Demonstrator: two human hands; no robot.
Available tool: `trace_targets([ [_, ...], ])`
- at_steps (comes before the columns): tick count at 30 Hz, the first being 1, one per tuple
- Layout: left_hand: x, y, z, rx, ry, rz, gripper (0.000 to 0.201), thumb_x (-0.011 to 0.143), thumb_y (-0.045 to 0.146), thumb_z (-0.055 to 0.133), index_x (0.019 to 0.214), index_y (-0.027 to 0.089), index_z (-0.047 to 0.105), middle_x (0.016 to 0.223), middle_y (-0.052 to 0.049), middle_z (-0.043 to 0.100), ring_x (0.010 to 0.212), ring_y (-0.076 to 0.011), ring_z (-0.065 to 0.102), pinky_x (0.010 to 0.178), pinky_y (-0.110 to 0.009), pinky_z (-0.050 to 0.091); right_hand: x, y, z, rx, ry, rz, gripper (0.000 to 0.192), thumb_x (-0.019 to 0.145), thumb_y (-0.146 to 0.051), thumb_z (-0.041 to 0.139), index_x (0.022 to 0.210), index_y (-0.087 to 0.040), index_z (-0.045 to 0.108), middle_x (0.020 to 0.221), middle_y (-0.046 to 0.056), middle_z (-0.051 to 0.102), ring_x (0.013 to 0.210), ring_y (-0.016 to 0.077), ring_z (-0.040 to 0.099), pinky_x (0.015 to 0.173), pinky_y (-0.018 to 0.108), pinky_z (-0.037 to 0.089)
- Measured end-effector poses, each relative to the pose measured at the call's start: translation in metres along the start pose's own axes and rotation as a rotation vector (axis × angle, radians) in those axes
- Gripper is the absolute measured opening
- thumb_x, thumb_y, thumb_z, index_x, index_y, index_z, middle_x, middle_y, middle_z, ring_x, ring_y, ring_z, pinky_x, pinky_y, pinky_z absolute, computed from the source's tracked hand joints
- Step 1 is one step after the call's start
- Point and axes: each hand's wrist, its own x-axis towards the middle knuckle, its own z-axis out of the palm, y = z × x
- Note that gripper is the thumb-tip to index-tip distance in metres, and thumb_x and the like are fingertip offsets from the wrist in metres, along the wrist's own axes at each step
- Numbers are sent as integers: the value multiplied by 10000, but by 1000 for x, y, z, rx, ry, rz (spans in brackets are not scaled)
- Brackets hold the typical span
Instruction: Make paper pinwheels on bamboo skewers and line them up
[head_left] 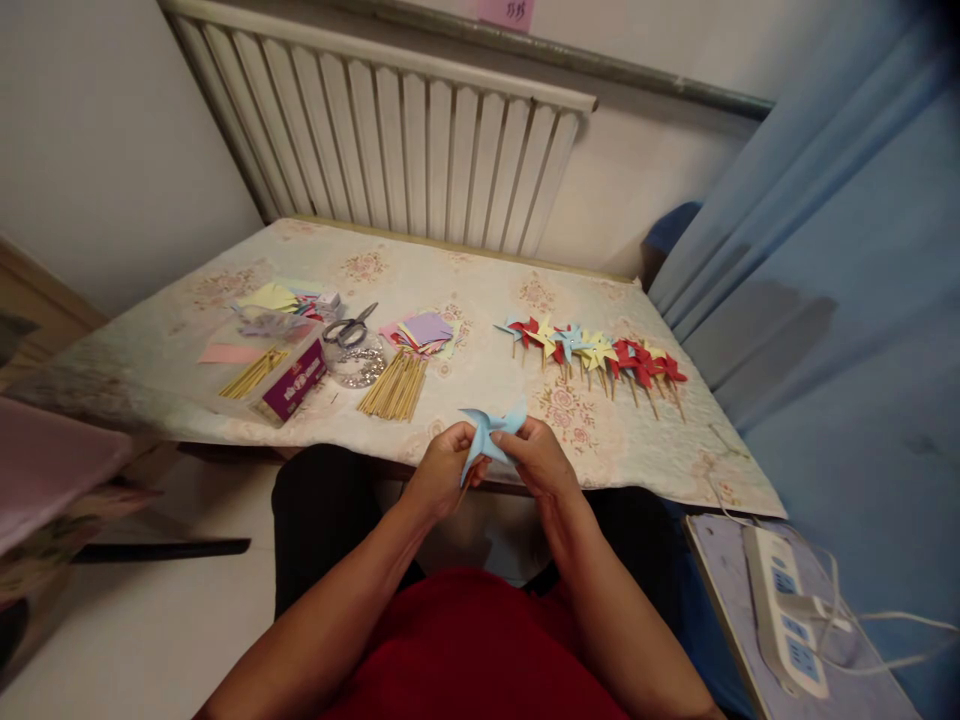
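Note:
A light-blue paper pinwheel (482,445) is between my two hands, just over the front edge of the table. My left hand (441,465) is closed on its left side, and a thin stick seems to show below those fingers. My right hand (549,460) grips the right side, its thumb pressed near the pinwheel's centre. What the fingers behind the paper do is hidden. Beyond my left hand lie a bundle of thin wooden sticks (395,385) and a stack of coloured paper squares (426,332). Finished-looking pinwheels on sticks (598,350), red, yellow and blue, lie in a row to the right.
Left on the flowered tablecloth (480,290) are scissors (349,326), a round container of small shiny pieces (360,366), a clear box with a purple label (294,382) and more paper (270,297). A power strip (784,610) with cables lies at right, by a blue curtain (832,270).

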Motion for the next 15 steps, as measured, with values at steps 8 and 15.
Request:
trace_targets([
  [8, 0, -8, -1, -5, -32, -38, 71, 686, 197, 575, 718, 169, 518, 545, 42, 536, 475, -85, 474, 496, -222, 338, 3, 2, -2, 48, 4, 10, 210, 635, -328, 725, 742, -156, 670, 640, 5, 669, 543, 132, 549, 556, 256, 424],
  [15, -13, -26, -9, 12, -67, -154, 226, 761, 362, 634, 812, 160, 547, 632, 10, 580, 546, -103, 544, 533, -229, 363, 7, 3, -14, 67, 53, 64, 249, 579, -319, 763, 738, -144, 686, 632, 2, 676, 533, 122, 548, 542, 238, 408],
])
